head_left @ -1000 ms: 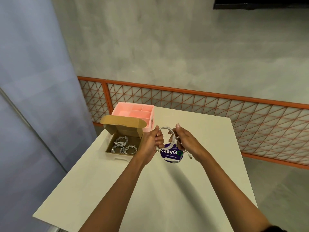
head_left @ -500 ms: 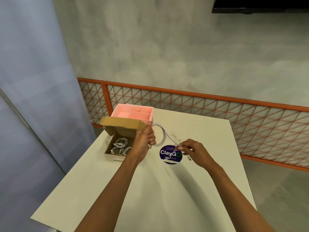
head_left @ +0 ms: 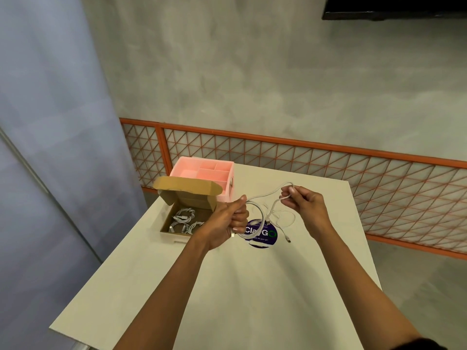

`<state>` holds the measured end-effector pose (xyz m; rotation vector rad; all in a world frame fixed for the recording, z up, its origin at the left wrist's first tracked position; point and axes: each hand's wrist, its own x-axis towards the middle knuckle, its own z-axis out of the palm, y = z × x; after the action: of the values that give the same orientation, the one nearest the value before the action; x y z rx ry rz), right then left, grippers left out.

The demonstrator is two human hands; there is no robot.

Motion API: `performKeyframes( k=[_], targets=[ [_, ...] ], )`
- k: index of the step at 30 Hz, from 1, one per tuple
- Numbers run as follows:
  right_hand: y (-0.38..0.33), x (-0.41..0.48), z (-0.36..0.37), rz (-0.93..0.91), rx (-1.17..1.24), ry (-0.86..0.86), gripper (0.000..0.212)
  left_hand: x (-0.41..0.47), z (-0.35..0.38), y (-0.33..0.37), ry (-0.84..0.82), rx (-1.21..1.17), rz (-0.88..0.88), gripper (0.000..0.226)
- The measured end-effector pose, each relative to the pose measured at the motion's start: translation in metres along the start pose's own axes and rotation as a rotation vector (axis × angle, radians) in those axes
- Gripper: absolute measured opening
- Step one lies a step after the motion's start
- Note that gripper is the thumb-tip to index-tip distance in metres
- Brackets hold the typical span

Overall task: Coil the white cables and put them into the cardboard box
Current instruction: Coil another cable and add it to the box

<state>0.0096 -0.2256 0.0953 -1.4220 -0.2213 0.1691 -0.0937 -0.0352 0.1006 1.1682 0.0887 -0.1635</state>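
Though slack, white cable [head_left: 268, 192] between fingers [head_left: 287, 192]

we see a pale counter [head_left: 227, 286] with square corners, running away from us. at its far left corner stands a pink organiser tray [head_left: 202, 170], split by walls into several compartments of different sizes. near the counter's middle lies a round purple sticker [head_left: 267, 236] with white lettering, only partly readable. behind the counter runs a low orange railing [head_left: 328, 145] with a lattice of triangles over pale panels. above it rises a mottled grey wall [head_left: 252, 72], and a dark flat object [head_left: 394, 7] juts in at the top right. a blue-grey panel [head_left: 45, 122] fills the left side. grey floor [head_left: 417, 274] shows at right.
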Motion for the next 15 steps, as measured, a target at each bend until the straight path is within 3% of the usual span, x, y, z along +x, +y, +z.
performKeyframes(
  k=[10, 15],
  targets=[
    [0.0, -0.009, 0.02, 0.168, 0.174, -0.025, 0.022, -0.006, 0.002, 0.004, -0.192, -0.023, -0.145, 0.039],
    [-0.002, -0.011, 0.026, 0.217, 0.159, -0.015, 0.022, -0.005, 0.004, 0.003, -0.19, -0.025, -0.133, 0.039]
  ],
)
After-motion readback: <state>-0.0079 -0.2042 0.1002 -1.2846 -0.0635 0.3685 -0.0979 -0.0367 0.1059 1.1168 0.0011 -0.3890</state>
